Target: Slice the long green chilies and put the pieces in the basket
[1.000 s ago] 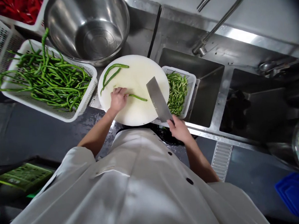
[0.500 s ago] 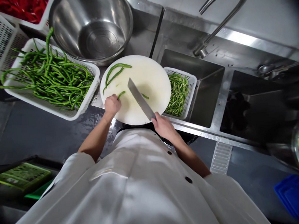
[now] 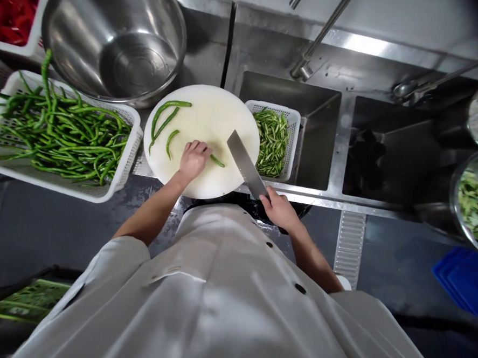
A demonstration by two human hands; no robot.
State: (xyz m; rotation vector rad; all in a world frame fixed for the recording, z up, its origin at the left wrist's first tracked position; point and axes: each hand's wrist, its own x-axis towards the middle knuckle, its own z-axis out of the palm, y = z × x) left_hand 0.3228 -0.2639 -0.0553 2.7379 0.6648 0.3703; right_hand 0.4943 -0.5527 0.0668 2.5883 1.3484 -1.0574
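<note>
A round white cutting board (image 3: 202, 113) lies under my hands. My left hand (image 3: 193, 159) rests on it with fingers curled over a piece of long green chili pepper (image 3: 218, 161), whose end sticks out to the right. My right hand (image 3: 280, 208) grips a cleaver (image 3: 246, 165) by its handle, the blade slanting up and left over the board's right edge, apart from the pepper piece. Left of my hands a short curved pepper piece (image 3: 171, 143) and longer green chili peppers (image 3: 166, 121) lie on the board.
A white basket (image 3: 137, 132) heaped with whole green peppers stands left, a large steel bowl (image 3: 171, 69) behind it. Cut green pieces fill a small white basket (image 3: 295, 129) in the sink (image 3: 322, 157). A faucet (image 3: 306, 69) rises behind; red peppers (image 3: 6, 20) sit far left.
My left hand has moved right across the board, leaving a curved pepper piece behind, onto the piece near the middle. The cleaver has shifted right, away from that piece. The view has swung right.
</note>
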